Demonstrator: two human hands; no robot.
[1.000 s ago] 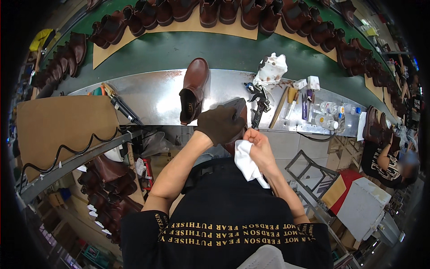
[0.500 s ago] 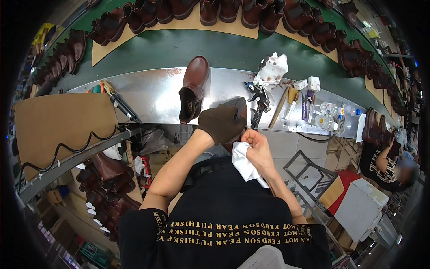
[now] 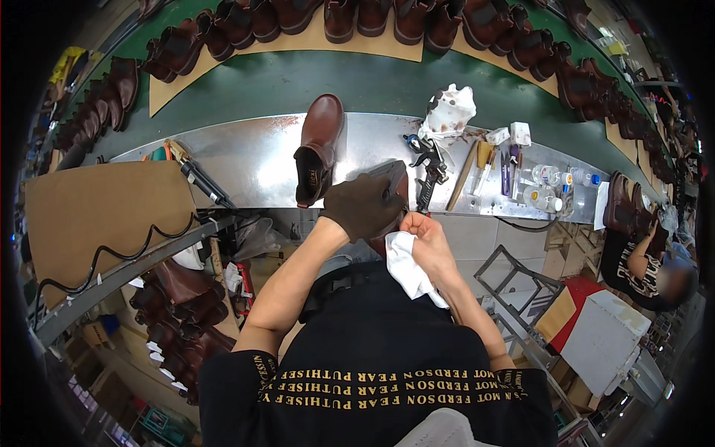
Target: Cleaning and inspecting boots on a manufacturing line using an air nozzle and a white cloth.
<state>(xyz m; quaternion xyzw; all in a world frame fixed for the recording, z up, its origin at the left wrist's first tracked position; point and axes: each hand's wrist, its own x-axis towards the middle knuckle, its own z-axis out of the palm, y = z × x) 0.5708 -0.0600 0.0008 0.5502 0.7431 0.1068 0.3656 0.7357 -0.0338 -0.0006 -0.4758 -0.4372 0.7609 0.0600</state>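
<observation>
Left hand [image 3: 363, 205] (dark-gloved), fingers clamped over a dark brown leather boot [image 3: 397, 179]; right hand [image 3: 423, 237], fingers closed on a crumpled white cloth [image 3: 412, 270], apparently touching the boot, above the steel desk [image 3: 253, 160].

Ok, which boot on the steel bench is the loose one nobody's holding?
Find the shiny steel bench in front of the green conveyor. The brown boot lies alone near its middle, left of the black spray gun. Unlike the boot gripped by the gloved left hand, nothing touches it.
</observation>
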